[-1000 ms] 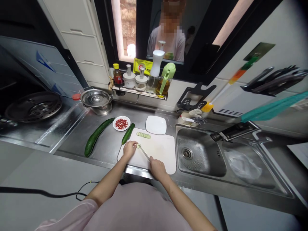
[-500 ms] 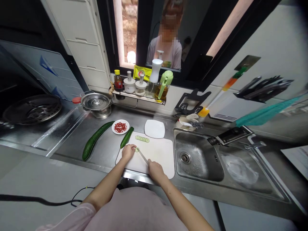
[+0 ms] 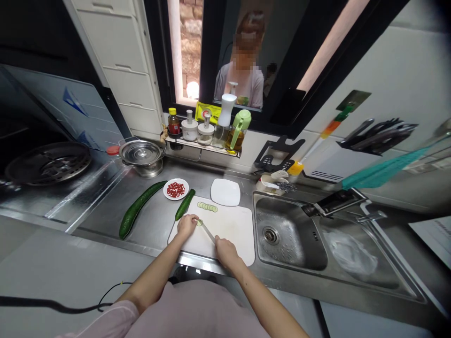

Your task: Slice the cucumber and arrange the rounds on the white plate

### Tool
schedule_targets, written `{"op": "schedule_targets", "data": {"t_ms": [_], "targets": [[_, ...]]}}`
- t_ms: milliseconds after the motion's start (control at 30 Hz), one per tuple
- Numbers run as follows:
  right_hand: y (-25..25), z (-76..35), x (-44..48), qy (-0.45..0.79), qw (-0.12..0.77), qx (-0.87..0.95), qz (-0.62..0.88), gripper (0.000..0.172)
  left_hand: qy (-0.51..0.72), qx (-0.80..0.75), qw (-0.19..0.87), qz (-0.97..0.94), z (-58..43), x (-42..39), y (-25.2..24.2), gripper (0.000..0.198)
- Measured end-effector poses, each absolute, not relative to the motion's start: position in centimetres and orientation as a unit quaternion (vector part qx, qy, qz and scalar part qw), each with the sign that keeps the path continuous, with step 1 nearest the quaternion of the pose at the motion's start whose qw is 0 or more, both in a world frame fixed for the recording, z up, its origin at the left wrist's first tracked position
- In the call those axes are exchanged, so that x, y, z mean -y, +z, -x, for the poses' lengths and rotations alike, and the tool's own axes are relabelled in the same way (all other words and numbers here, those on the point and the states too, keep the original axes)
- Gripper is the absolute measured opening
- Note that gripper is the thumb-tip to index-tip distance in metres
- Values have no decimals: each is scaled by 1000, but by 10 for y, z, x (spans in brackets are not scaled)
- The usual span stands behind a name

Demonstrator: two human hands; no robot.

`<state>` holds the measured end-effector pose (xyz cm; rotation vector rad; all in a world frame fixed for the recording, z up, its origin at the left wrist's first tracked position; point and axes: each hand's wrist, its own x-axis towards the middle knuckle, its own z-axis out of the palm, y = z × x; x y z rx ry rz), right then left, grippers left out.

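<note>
Gripped by its handle in my right hand [image 3: 226,252] is a knife [image 3: 209,233], its blade slanting up and left over the white cutting board [image 3: 234,234]. The blade's tip meets a pale green cucumber slice [image 3: 199,222]. My left hand [image 3: 187,226] is closed at the board's left side, fingertips at that slice's edge; the palm side is hidden. Farther back on the board lies an overlapping row of cucumber slices [image 3: 207,207]. A cut length of cucumber [image 3: 185,205] rests across the board's left edge, just beyond my left hand.
A long whole cucumber [image 3: 141,209] lies left on the steel counter. Behind the board stand a plate of chopped red pieces [image 3: 175,189] and a white square plate [image 3: 225,192]. The sink [image 3: 291,234] adjoins on the right. A condiment rack [image 3: 204,143] hangs at the back.
The view has tilted slightly, so the counter sits a little lower in the picture. Both hands keep nearly the same place over the board, with the knife still at the slice.
</note>
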<state>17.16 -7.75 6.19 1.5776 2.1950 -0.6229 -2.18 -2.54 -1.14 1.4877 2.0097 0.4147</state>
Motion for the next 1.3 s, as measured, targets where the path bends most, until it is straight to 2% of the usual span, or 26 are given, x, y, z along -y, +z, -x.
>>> {"op": "schedule_targets", "data": {"t_ms": [433,600,800,933,1033,1167,1233,1300], "targets": [[60,-178,79,-221,156,-776,-570,42,105,-753,278,-587,15,22,-9,25],[61,-189,89,-223,156,-771,-575,39,77,-751,262,-601,10,16,1,24],[60,-209,101,-233,163,-763,-580,36,107,-747,294,-586,6,13,1,13],[62,-225,103,-259,140,-752,-590,28,147,-754,328,-550,15,23,-4,5],[64,-234,101,-273,120,-736,-608,26,131,-764,328,-540,31,35,-6,4],[65,-240,96,-261,115,-724,-628,25,77,-793,245,-552,40,47,-2,16],[64,-242,93,-253,110,-720,-636,24,86,-787,198,-578,32,45,2,23],[63,-245,90,-246,103,-716,-645,23,113,-752,202,-617,16,35,7,23]]}}
